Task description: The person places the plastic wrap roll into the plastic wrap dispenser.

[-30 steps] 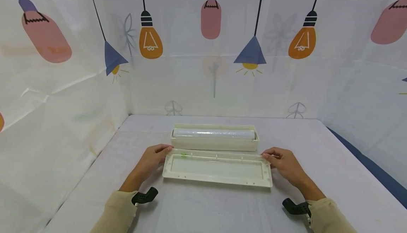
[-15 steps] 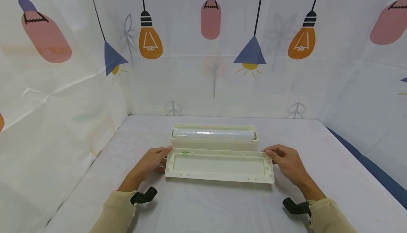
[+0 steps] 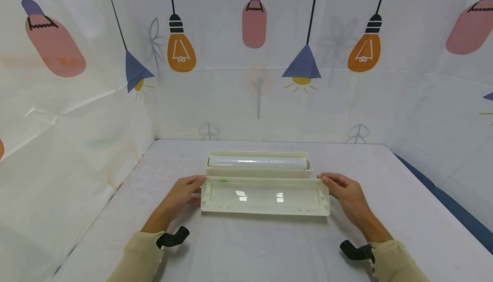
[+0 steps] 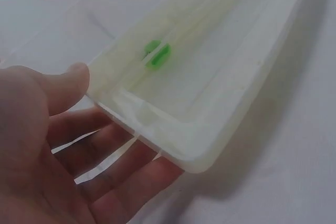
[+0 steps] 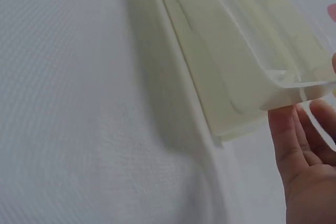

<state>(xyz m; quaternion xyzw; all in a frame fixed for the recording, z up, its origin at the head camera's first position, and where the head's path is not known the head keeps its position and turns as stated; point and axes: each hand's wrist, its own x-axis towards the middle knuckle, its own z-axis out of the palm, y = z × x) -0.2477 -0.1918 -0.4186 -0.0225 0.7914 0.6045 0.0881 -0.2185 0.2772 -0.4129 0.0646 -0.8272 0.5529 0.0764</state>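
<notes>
A long cream plastic lid (image 3: 262, 205) with a shallow rim is held by both hands above the table, its hollow inner side facing me. My left hand (image 3: 181, 196) grips its left end, thumb at the corner and fingers under the end in the left wrist view. A small green slider (image 4: 159, 56) sits on a rail near that end. My right hand (image 3: 344, 194) holds the right end, with fingers (image 5: 286, 135) beneath it in the right wrist view. Just behind the lid stands an open cream box (image 3: 259, 173) holding a shiny roll of cling film (image 3: 258, 162).
A white cloth covers the table (image 3: 265, 247). Behind and on both sides rise pale sheets (image 3: 219, 98) printed with lamps and bulbs. A dark blue strip (image 3: 443, 192) runs beyond the table's right edge.
Both hands have tilted the lid and levelled it, and its near edge has risen slightly in the head view. Light reflections now show on its inner face. The box and roll stay put.
</notes>
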